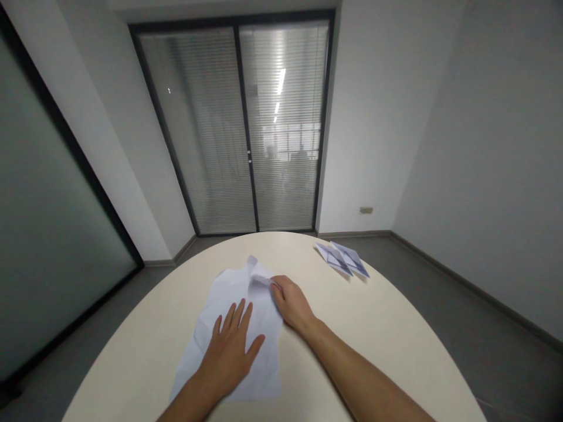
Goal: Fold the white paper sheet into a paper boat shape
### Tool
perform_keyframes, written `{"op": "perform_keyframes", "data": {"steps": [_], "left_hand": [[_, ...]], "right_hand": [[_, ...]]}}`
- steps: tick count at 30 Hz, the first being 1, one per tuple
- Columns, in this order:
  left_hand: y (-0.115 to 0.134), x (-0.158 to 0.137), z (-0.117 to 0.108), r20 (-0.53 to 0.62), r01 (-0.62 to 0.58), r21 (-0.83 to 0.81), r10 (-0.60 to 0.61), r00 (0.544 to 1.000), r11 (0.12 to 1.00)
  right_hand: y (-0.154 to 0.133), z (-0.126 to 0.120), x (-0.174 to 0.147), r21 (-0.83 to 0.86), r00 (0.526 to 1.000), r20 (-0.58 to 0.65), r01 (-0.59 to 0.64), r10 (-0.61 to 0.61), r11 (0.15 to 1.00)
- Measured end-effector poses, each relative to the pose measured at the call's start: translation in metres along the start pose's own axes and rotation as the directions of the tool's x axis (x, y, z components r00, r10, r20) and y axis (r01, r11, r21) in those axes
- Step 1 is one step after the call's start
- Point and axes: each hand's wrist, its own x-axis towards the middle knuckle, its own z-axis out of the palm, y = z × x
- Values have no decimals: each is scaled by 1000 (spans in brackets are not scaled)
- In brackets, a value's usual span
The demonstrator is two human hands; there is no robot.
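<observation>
A creased white sheet of paper [264, 363] lies on the round table, long side toward me. My left hand [231, 349] rests flat on its middle with the fingers spread. At the sheet's far right corner, my right hand [290, 299] pinches the paper's edge between thumb and fingers. That corner is lifted and curls over, and a small flap stands up just left of the right hand. The right fingertips are partly hidden behind the thumb and paper.
Two folded paper pieces [343, 259] lie side by side near the table's far right edge. The cream round table [352, 328] fills the foreground. Beyond it are a glass door with blinds [285, 193], pale walls and a grey floor.
</observation>
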Motion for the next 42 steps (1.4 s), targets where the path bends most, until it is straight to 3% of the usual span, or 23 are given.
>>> {"op": "perform_keyframes", "data": {"steps": [2, 5, 8, 11, 16, 19, 25, 29, 32, 33, 38, 42], "left_hand": [[-2, 1, 5, -61, -20, -10, 20, 998, 1000], [-2, 3, 11, -140, -22, -5, 21, 990, 1000], [0, 3, 12, -102, 8, -3, -8, 995, 1000], [5, 1, 9, -4, 48, 5, -48, 999, 999], [18, -4, 1, 88, 90, 39, -93, 992, 995], [25, -8, -3, 118, 95, 52, -100, 988, 994], [27, -9, 0, 122, 48, 35, -52, 991, 998], [21, -6, 7, 100, 14, -3, -14, 995, 1000], [16, -5, 12, 67, 3, -54, 1, 998, 999], [14, -4, 13, 49, -2, -68, 5, 999, 998], [5, -2, 15, 32, -9, -87, 12, 999, 996], [-3, 3, 16, 8, -16, -58, 17, 1000, 998]], "right_hand": [[0, 0, 1, 153, 998, -38, 55, -49, 987], [0, 1, 0, 261, 995, 85, 29, -53, 965], [-2, 4, -1, 137, 967, 243, 40, -73, 990], [-3, 8, 0, -38, 950, 299, 103, -87, 994], [1, 17, 9, -293, 974, 219, 13, 54, 956], [5, 20, 16, -350, 983, 136, -69, 124, 934], [16, 24, 23, -289, 975, 71, -180, 209, 940], [22, 24, 24, -213, 987, -1, -155, 158, 965], [26, 3, 28, -298, 995, -45, -102, 93, 949], [28, -9, 31, -365, 990, -83, -139, 117, 921], [47, -83, 34, -659, 923, -262, -385, 282, 646], [64, -116, 19, -714, 853, -297, -496, 428, 495]]}}
